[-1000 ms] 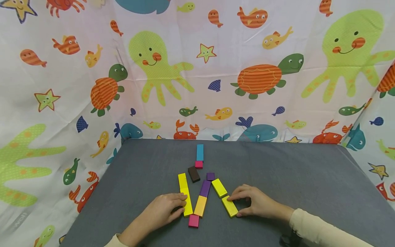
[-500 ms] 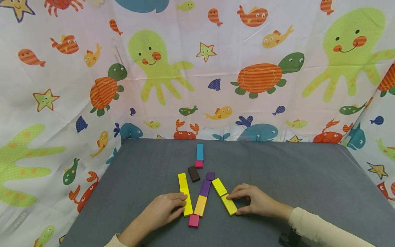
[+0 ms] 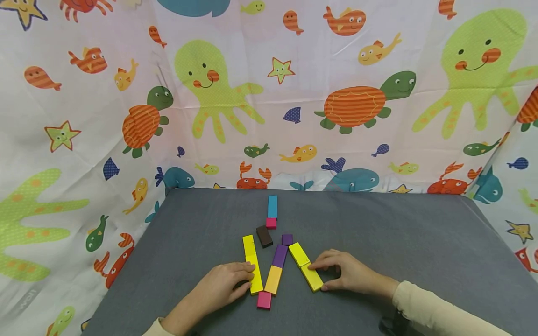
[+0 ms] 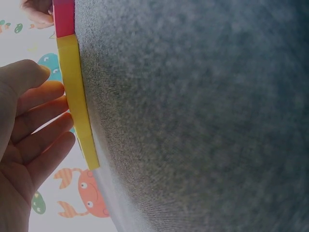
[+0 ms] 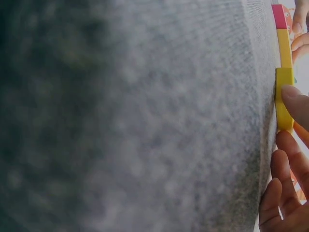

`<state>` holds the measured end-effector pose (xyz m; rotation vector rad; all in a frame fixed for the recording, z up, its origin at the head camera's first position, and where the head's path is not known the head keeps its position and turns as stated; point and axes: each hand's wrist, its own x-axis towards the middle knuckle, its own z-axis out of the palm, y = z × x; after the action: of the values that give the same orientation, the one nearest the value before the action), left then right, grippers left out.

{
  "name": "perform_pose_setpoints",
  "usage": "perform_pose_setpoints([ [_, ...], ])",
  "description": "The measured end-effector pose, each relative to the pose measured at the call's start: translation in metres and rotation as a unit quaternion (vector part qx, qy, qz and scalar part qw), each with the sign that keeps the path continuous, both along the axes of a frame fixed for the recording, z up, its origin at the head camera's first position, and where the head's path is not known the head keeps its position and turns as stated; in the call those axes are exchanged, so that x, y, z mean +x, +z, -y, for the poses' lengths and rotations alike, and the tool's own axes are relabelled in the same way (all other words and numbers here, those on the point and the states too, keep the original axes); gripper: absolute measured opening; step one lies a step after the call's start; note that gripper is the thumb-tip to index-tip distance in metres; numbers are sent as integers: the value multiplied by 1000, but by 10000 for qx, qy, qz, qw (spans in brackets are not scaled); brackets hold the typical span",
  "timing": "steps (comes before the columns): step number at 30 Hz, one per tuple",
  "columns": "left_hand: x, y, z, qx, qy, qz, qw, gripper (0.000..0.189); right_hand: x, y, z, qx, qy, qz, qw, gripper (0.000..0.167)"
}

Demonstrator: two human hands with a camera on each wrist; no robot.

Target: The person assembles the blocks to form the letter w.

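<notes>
Yellow blocks are closing up on the right in the head view, the one change I am noticing. The right hand (image 3: 349, 276) is pinching the near yellow block (image 3: 312, 281), thumb at its near end and index finger at its outer edge. The narrow gap that was showing a second ago is gone: this block is now meeting the far yellow block (image 3: 299, 254) end to end. I am judging that this is turning the pair into one slanting line. The left hand (image 3: 227, 284) is lying still, its relaxed fingers touching the left yellow row (image 3: 257, 283) without gripping it. Between the hands, a purple block (image 3: 279, 256), an orange block (image 3: 273, 281) and a red block (image 3: 264, 300) are running down the grey bench (image 3: 201, 219).

In the left wrist view, I am seeing loosely spread fingers reaching the side of the yellow row, the thumb standing apart from it.

In the right wrist view, the near yellow block is sitting between the thumb, pressing its face, and the index finger at its lower end; the other fingers are trailing clear of it.
</notes>
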<state>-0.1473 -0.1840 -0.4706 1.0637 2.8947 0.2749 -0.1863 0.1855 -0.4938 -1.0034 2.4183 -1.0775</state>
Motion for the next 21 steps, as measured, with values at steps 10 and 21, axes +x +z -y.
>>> perform_pose_setpoints([
  [10, 0, -1, 1, 21, -34, -37, 10000, 25, -1, -1, 0, -91, 32, 80, 9999, 47],
  [21, -1, -2, 1, 54, -66, -63, 9999, 25, -1, 0, -1, -128, -28, 186, 9997, 48],
])
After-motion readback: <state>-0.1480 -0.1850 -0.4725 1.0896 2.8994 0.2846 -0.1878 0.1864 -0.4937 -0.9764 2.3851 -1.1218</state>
